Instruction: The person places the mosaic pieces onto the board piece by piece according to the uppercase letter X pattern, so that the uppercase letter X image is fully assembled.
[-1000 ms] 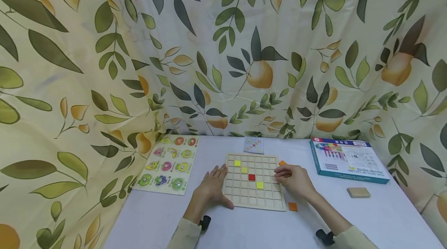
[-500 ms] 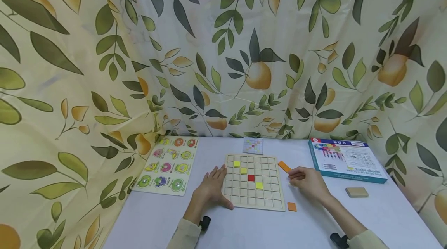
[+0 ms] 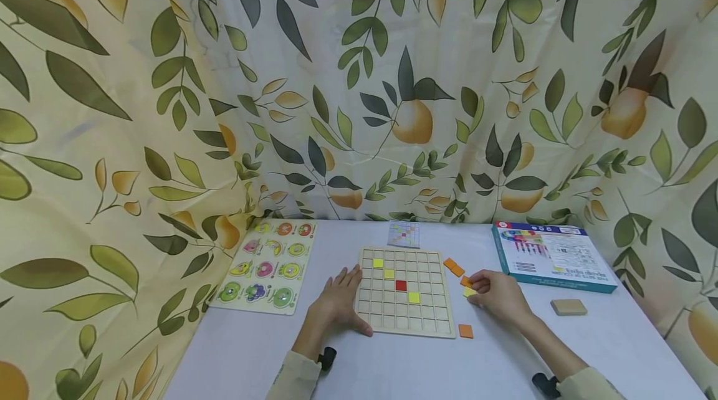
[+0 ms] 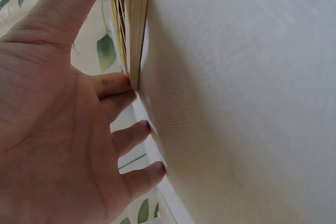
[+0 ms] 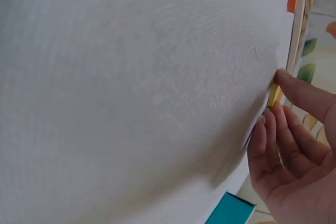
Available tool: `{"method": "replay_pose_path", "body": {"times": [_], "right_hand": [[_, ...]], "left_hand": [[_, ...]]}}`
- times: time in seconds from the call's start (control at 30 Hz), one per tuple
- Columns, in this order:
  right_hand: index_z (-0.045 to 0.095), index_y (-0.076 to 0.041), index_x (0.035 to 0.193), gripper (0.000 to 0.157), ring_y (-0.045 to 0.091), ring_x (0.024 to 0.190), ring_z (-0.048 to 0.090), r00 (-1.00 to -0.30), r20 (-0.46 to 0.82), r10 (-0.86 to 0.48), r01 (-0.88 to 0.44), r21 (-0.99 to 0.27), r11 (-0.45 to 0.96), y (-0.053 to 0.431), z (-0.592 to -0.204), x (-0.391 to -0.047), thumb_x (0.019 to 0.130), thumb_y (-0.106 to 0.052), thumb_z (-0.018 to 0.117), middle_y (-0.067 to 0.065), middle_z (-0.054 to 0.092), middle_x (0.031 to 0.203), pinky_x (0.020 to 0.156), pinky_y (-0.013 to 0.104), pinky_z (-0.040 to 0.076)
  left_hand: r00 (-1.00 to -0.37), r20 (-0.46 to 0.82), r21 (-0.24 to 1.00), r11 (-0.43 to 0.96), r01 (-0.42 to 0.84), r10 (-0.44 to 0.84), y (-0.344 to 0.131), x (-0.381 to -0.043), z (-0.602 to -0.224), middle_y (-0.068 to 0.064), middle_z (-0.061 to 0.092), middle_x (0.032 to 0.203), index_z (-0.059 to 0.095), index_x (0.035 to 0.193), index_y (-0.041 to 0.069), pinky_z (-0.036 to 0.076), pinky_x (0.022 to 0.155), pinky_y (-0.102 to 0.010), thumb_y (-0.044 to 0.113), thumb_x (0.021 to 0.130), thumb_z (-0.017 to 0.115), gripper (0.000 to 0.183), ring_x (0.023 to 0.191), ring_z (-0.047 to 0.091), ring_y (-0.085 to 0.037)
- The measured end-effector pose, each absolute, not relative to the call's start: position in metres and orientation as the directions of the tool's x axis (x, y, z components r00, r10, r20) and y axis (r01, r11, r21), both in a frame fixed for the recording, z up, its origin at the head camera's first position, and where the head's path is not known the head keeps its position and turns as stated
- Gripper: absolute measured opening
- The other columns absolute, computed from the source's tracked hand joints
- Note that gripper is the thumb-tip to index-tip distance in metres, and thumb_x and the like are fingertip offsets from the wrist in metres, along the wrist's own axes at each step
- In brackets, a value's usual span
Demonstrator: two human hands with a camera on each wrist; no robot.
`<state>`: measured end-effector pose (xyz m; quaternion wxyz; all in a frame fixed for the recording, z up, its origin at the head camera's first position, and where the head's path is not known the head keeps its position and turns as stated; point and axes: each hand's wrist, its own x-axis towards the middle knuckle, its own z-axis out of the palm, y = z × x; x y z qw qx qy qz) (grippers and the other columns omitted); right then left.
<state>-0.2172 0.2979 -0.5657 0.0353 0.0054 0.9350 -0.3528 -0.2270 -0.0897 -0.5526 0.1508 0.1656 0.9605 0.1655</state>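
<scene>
A wooden grid board (image 3: 381,319) lies mid-table, with a red tile (image 3: 401,286) and several yellow ones set in its squares. My left hand (image 3: 339,302) rests at the board's left side, fingers spread; in the left wrist view its index fingertip and thumb meet the board's edge (image 4: 135,40). To the right of the board, my right hand (image 3: 501,294) pinches a small yellow tile (image 3: 469,291) between thumb and fingers, low at the tabletop. An orange tile (image 3: 465,281) is right by those fingertips. The yellow tile (image 5: 273,94) also shows between them in the right wrist view.
Other orange tiles (image 3: 454,266) lie by the board's upper right corner, and one orange tile (image 3: 465,331) near its lower right. A pattern card (image 3: 404,234) is behind the board. Fruit puzzle board (image 3: 303,300) at left; flat box (image 3: 561,257) and wooden block (image 3: 569,307) at right.
My right hand has moved from the board's right edge out to the right and a little down. Several orange tiles and a yellow one now show there. The left hand has stayed put.
</scene>
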Motion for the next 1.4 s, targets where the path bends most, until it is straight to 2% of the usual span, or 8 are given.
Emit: {"method": "replay_pose_path", "body": {"times": [0.13, 0.3, 0.57, 0.83, 1.4], "right_hand": [[0.073, -0.001, 0.115, 0.039, 0.021, 0.083, 0.06, -0.998, -0.07, -0.006, 0.043, -0.668, 0.743, 0.296, -0.565, -0.215, 0.08, -0.003, 0.088, 0.005, 0.069, 0.096, 0.066, 0.026, 0.055], [0.074, -0.003, 0.116, 0.034, 0.02, 0.082, 0.062, -0.998, -0.064, -0.003, 0.043, -0.712, 0.701, 0.295, -0.56, -0.215, 0.083, -0.002, 0.084, 0.005, 0.07, 0.097, 0.061, 0.025, 0.055], [0.075, -0.004, 0.114, 0.031, 0.017, 0.081, 0.068, -0.999, 0.002, -0.04, -0.028, -0.745, 0.666, 0.28, -0.552, -0.217, 0.085, -0.009, 0.086, 0.0, 0.074, 0.092, 0.065, 0.024, 0.056], [0.075, -0.006, 0.114, 0.033, 0.016, 0.078, 0.068, -0.994, -0.042, -0.103, -0.031, -0.788, 0.615, 0.251, -0.55, -0.208, 0.083, -0.012, 0.088, -0.003, 0.073, 0.089, 0.067, 0.023, 0.055], [0.076, -0.006, 0.106, 0.027, 0.017, 0.074, 0.067, -0.975, -0.047, -0.215, -0.079, -0.838, 0.54, 0.213, -0.559, -0.205, 0.081, -0.003, 0.087, 0.0, 0.07, 0.085, 0.066, 0.023, 0.059]], "left_hand": [[-0.898, -0.233, 0.371, 0.888, 0.272, 0.373, -0.089, -0.226, -0.553, -0.008, 0.022, 0.173, 0.028, 0.165, 0.01, 0.018, 0.128, -0.057, 0.059, 0.056, 0.099, 0.139, 0.16, 0.016, -0.033], [-0.898, -0.238, 0.36, 0.893, 0.272, 0.37, -0.09, -0.227, -0.554, -0.007, 0.022, 0.174, 0.028, 0.165, 0.011, 0.018, 0.128, -0.056, 0.06, 0.055, 0.098, 0.14, 0.16, 0.016, -0.032], [-0.897, -0.233, 0.361, 0.89, 0.278, 0.375, -0.092, -0.23, -0.554, -0.007, 0.022, 0.174, 0.027, 0.165, 0.01, 0.019, 0.128, -0.058, 0.06, 0.056, 0.099, 0.139, 0.16, 0.017, -0.033], [-0.893, -0.24, 0.378, 0.884, 0.274, 0.38, -0.092, -0.23, -0.555, -0.008, 0.021, 0.174, 0.027, 0.165, 0.01, 0.018, 0.128, -0.058, 0.059, 0.057, 0.099, 0.139, 0.16, 0.016, -0.033], [-0.893, -0.232, 0.363, 0.886, 0.289, 0.386, -0.091, -0.23, -0.557, -0.007, 0.021, 0.174, 0.027, 0.166, 0.011, 0.018, 0.128, -0.058, 0.06, 0.056, 0.098, 0.139, 0.16, 0.017, -0.033]]}}
